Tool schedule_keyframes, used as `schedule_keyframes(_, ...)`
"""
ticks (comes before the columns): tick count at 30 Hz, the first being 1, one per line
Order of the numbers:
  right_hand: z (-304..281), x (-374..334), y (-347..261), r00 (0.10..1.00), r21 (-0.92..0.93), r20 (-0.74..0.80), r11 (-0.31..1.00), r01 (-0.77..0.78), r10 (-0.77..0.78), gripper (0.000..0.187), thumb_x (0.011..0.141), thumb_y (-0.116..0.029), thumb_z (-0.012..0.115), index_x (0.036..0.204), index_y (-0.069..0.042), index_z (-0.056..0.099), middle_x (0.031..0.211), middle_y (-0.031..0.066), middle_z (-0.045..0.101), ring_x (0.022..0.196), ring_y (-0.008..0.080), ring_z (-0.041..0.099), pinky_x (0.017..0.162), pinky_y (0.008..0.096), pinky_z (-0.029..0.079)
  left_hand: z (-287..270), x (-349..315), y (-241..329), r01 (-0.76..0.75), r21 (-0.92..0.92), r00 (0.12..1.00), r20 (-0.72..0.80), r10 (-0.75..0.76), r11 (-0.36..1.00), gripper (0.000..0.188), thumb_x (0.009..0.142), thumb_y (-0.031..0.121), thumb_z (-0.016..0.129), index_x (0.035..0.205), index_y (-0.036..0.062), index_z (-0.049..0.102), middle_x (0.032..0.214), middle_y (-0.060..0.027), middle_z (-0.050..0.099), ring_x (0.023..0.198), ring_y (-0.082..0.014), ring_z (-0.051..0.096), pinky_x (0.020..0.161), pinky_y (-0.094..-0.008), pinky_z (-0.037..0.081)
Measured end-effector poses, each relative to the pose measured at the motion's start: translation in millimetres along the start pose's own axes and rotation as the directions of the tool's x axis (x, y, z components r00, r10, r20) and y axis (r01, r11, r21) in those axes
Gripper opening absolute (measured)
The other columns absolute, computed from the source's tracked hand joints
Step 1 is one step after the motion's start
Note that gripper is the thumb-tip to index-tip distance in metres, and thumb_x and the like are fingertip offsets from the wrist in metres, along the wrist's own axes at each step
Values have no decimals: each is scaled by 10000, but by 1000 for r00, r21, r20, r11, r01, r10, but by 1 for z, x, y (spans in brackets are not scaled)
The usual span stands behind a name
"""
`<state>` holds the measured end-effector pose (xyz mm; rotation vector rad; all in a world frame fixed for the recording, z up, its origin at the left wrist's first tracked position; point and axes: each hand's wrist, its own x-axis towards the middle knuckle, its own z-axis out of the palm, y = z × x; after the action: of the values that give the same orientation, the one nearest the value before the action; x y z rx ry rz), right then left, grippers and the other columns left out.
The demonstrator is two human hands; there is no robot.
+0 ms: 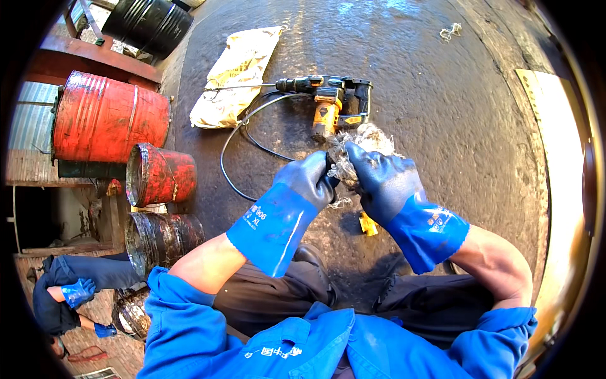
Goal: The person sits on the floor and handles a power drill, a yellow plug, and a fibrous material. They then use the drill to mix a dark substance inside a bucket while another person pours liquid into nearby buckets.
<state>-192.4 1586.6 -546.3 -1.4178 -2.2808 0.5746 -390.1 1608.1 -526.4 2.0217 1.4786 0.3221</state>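
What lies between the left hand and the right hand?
Tangled whitish fibres lie between the left hand and the right hand, as the head view shows.

Bright light fills the view, strongest at the top, where the dark floor point(435, 107) throws back blue-white glare. The white sack point(237, 79) and the long pale board point(564, 158) at right are nearly washed out. Shadow gathers on the floor about the dark trousers point(271, 294), and the opening point(39, 215) at left sinks almost to black. The rotary hammer point(327, 114) looks sharp; toward the black rounded rim, straight edges bow and detail softens.
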Motion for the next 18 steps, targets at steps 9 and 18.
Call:
schedule_keyframes(9,-9,11,8,912,81,252,933,-352,322,320,828,-140,662,1144,-133,618,1020,164,715,954,353,693,808,463,547,7,12,-8,-28,543,993,-82,86,839,168,880,243,618,946,90,606,814,-164,710,750,-368,710,654,-502,533)
schedule_keyframes(18,11,27,-3,785,51,448,864,-501,428,350,819,-340,682,1038,-68,711,981,210,713,944,388,682,822,462,542,36,16,-2,-15,771,976,150,-158,636,255,921,285,569,1124,131,557,974,-123,722,844,-323,727,596,-517,487)
